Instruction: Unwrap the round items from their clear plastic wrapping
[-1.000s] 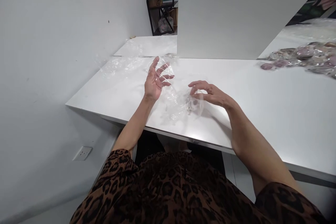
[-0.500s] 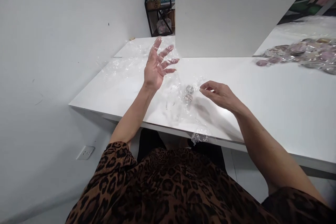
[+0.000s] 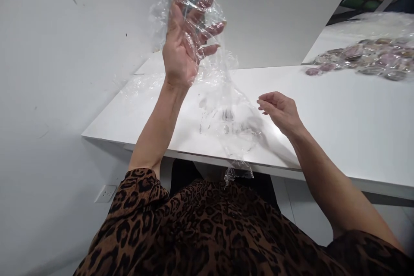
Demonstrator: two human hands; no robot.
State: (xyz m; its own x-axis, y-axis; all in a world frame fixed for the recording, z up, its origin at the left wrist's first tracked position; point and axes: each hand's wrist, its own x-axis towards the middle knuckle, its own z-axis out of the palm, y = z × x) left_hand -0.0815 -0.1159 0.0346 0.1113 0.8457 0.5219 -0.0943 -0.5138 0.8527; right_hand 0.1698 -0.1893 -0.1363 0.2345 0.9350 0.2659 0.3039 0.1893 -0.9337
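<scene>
My left hand (image 3: 190, 30) is raised above the table, palm turned toward me and fingers spread. Clear crinkly plastic film (image 3: 223, 62), which looks like a thin bag, lies over these fingers and hangs down to the table. Through the film's lower part a small greyish patch (image 3: 227, 115) shows; its kind is unclear. My right hand (image 3: 280, 110) hovers to the right of the film, thumb and fingertips brought together. Nothing shows in its fingers. A crumpled end of plastic (image 3: 238, 170) hangs over the table's front edge.
The white table (image 3: 343, 129) runs along a wall on the left. More clear film (image 3: 142, 86) lies at its left side. Several wrapped pinkish and brown pieces (image 3: 371, 58) are heaped at the back right. A white panel (image 3: 265, 17) stands behind the table.
My left hand has risen, pulling the film up off the table. My right hand has drawn slightly to the right. Two small round dark items seen under the film now appear only as a faint patch.
</scene>
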